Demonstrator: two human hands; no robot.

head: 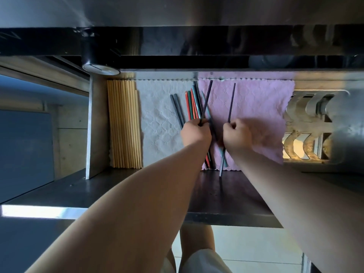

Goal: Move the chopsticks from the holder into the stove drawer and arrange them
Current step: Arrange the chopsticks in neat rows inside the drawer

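The open stove drawer is lined with a white cloth and a pink cloth. My left hand grips one dark purple chopstick that leans across a bundle of red, green and teal chopsticks. My right hand holds a second dark purple chopstick upright over the pink cloth. Two grey chopsticks lie on the white cloth. A teal chopstick pokes out past the drawer's front below my right wrist. No holder is in view.
A neat row of several wooden chopsticks lies at the drawer's left side beside a metal divider. A metal rack with curved slots fills the right side. The dark stove front overhangs the back.
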